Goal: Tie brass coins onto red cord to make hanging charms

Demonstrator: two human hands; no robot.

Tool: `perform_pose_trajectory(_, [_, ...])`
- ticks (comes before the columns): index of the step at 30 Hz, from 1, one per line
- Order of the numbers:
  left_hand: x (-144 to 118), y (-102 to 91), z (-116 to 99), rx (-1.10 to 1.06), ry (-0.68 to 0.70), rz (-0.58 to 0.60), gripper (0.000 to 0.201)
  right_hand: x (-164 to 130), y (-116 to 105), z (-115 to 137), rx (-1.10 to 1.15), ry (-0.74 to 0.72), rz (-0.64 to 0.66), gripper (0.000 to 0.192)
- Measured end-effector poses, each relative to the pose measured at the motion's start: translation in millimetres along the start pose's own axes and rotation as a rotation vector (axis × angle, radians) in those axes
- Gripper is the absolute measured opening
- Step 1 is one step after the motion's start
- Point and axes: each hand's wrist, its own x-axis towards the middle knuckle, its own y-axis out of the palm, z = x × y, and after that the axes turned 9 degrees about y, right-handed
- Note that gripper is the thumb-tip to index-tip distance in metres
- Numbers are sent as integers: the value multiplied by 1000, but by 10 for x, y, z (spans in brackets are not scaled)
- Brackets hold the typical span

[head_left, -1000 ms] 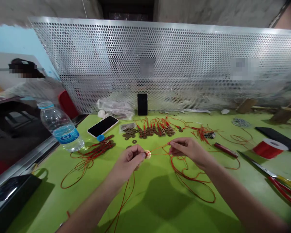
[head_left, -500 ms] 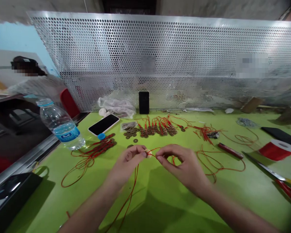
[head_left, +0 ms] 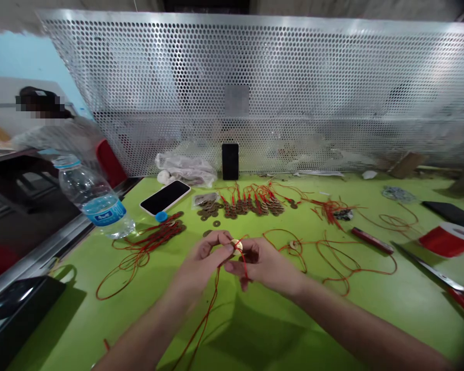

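Note:
My left hand and my right hand meet over the middle of the green table. Between their fingertips sits a small round brass coin with red cord wrapped on it. The left thumb and forefinger pinch the coin. The right fingers pinch the cord right beside it. The cord trails down toward me and loops off to the right across the table.
A water bottle stands at the left, a phone lies face up behind it. Rows of corded coins lie ahead, more cords at left. Red spool, lighter and scissors are at right. A perforated metal screen backs the table.
My right hand has slid left along the cord until it touches my left hand at the coin. The slack cord now lies in loops on the table at the right.

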Motion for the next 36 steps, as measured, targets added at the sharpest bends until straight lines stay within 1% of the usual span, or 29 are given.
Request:
perform_pose_trajectory(4, [-7, 27, 8, -28, 4, 23, 21, 35, -20, -63, -4, -22, -20, 28])
perform_pose_trajectory(7, [8, 26, 31, -41, 12, -12, 21, 2, -69, -88, -123, -109, -63, 20])
perform_pose_trajectory(9, [23, 15, 51, -29, 35, -54, 21, -43, -108, -67, -281, -160, -144, 14])
perform_pose_trajectory(12, [38, -1, 57, 48, 68, -99, 19, -112, -176, 13, -504, -213, -312, 9])
perform_pose_trajectory(14, [36, 3, 33, 91, 68, -102, 18, -149, -235, 73, -556, -250, -371, 10])
perform_pose_trajectory(16, [25, 18, -6, 112, 65, -102, 17, -177, -306, 123, -565, -276, -402, 12])
perform_pose_trajectory(22, [17, 29, -65, 137, 72, -98, 16, -283, -552, 245, -502, -359, -518, 16])
perform_pose_trajectory(25, [31, 8, -61, 142, 72, -93, 17, -402, -695, 324, -394, -397, -569, 16])
perform_pose_trajectory(28, [38, -6, -51, 140, 83, -85, 18, -556, -844, 404, -222, -430, -616, 16])
perform_pose_trajectory(30, [35, -7, -40, 122, 102, -92, 17, -651, -931, 441, -101, -428, -646, 14])
perform_pose_trajectory(32, [28, -1, -32, 84, 101, -94, 18, -726, -1005, 454, -18, -418, -646, 14])
perform_pose_trajectory(34, [19, 9, -36, 29, 69, -97, 20, -781, -1071, 437, 5, -397, -643, 16])
perform_pose_trajectory(36, [11, 19, -51, -30, 24, -112, 22, -825, -1144, 389, -6, -342, -672, 21])
